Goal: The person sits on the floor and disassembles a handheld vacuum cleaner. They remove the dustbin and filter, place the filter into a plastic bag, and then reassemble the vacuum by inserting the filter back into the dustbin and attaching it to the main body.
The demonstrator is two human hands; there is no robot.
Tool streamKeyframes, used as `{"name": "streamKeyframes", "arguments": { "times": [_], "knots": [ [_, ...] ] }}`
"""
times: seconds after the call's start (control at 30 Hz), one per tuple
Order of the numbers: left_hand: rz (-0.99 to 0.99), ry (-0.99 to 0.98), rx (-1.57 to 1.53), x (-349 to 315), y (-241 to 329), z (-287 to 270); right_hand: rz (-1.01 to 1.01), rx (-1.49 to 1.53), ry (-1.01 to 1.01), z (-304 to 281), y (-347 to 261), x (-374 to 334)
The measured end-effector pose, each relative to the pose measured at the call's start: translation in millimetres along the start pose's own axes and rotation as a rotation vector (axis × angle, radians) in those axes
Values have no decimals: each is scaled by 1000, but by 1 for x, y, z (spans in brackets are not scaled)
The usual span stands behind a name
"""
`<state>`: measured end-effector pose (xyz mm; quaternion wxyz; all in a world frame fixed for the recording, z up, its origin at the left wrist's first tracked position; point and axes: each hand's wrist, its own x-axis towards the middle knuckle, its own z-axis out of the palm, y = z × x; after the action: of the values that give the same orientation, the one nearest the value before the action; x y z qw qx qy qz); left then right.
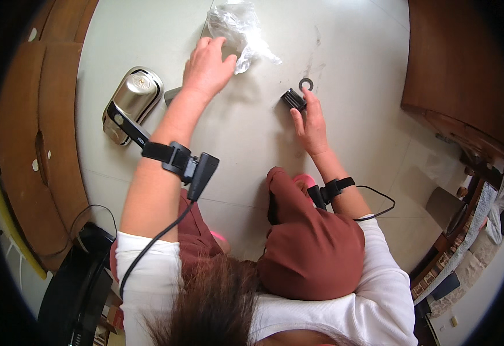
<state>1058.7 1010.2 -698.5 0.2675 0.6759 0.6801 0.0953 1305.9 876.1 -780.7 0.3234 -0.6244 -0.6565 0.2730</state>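
While both hands reach over the floor [234,138], we list: at eleven o'clock, left hand [209,72] — fingers loosely curled, thumb apart, by a clear bag [237,26] at twelve; whether it grips, we cannot tell. Toward one, right hand [311,128], thumb and forefinger parted at a black ribbed piece [292,99], contact unclear; black ring [300,85] just beyond, both apparently kept handy. At ten, metal box [135,99], seemingly set aside.

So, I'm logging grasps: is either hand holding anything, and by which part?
The open left hand shows no hold on the clear plastic bag. The right hand is at the near end of the black ribbed piece; whether it grips cannot be told.
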Motion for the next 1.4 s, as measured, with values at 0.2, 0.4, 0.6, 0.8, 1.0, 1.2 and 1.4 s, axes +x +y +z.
{"name": "streamKeyframes", "arguments": {
  "times": [0.2,0.4,0.6,0.8,1.0,1.2,1.4],
  "knots": [
    [9,47,-66,3,0,-32,-171,-97,46,-8,-19,6],
    [-83,171,-467,-30,-3,29,-301,-309,28,-5,9,12],
    [-304,65,-679,-57,-26,88,-335,-312,-42,3,9,6],
    [-509,-78,-799,-78,-19,95,-272,-329,-36,5,5,8],
    [-518,-83,-789,-80,-28,100,-234,-457,-73,3,1,11],
    [-539,-103,-784,-82,-25,97,-226,-363,-10,-3,-4,9],
    [-554,-105,-806,-87,-24,94,152,80,-60,-2,8,-2]
  ]
}}
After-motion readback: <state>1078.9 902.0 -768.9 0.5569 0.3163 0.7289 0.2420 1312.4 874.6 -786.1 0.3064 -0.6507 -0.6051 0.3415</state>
